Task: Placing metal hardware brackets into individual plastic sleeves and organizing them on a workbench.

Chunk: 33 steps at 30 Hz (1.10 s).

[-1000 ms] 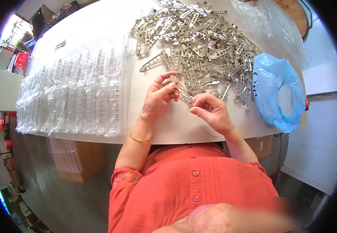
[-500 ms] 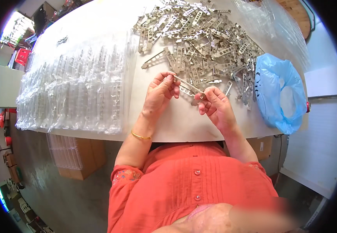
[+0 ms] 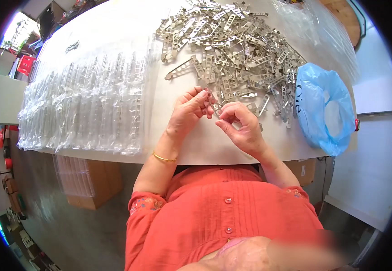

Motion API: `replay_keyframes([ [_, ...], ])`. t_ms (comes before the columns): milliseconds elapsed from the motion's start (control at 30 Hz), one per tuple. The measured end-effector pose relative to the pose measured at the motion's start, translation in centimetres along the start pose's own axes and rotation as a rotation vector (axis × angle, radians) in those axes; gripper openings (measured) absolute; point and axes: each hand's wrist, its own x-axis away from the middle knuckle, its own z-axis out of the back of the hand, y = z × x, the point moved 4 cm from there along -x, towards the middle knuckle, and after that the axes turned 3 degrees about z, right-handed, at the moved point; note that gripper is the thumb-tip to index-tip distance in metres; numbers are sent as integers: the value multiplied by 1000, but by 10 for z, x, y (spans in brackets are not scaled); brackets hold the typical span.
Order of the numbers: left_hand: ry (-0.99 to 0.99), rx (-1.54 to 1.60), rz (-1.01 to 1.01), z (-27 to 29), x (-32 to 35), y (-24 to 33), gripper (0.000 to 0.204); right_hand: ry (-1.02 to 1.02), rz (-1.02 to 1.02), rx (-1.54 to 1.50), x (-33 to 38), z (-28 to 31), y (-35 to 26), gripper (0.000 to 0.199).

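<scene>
**A:** what are the hands doing here?

**B:** left hand [image 3: 189,110] is raised off the white table [image 3: 169,117], fingers curled in, pinching one end of a small perforated metal strip [image 3: 215,106]. Right hand [image 3: 240,126] meets it from the other side, thumb and forefinger nipping the same strip, other fingers bent.

**A:** and where's the strip?

**B:** between both hands' fingertips, just in front of the metal strip pile [image 3: 236,49]. Blue plastic bag [image 3: 324,108] is to the right, clear blister trays [image 3: 87,104] to the left.
</scene>
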Motion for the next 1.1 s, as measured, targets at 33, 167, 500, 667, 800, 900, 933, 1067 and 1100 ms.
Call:
replay_keyframes([
  [33,11,-17,4,0,0,-2,15,0,-19,-11,1,-1,1,23],
  [167,79,23,-51,4,-2,6,14,82,-52,86,-6,13,-5,29],
  [500,105,100,-84,11,-3,4,11,-45,137,725,-3,7,0,23],
  [667,99,66,-109,13,-1,5,12,-27,185,910,-5,-4,13,17],
  [800,99,60,-122,13,-1,3,12,-51,153,904,-8,0,15,14],
  [900,98,70,-152,14,0,6,13,-17,95,792,-10,6,11,8],
  [933,96,87,-166,14,0,8,13,8,-49,648,-11,11,14,7],
  [1067,89,79,-177,13,-1,8,14,113,-295,373,-12,26,19,6],
  [1100,92,84,-190,13,-1,9,15,118,-292,376,-14,29,18,6],
])
